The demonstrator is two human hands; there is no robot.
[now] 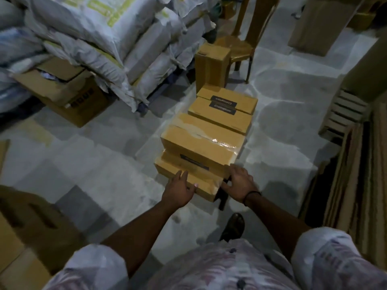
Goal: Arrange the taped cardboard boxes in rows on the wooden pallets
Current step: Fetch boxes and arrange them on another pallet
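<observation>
- Head view: left hand (179,191) and right hand (240,185), fingers straight, press the ends of the nearest taped box (206,186), low on the floor (94,164).
- Stacked boxes (209,141), upright carton (211,63) and plastic chair (240,45) beyond it.
- Sacks (94,38) left, flattened cardboard (351,174) right.

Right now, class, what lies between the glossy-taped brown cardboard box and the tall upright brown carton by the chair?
Head view: two flat black-labelled brown cardboard boxes, side by side, between taped box and carton.

Two far boxes (217,120) — black labels (223,100) reading "Crompton".
</observation>
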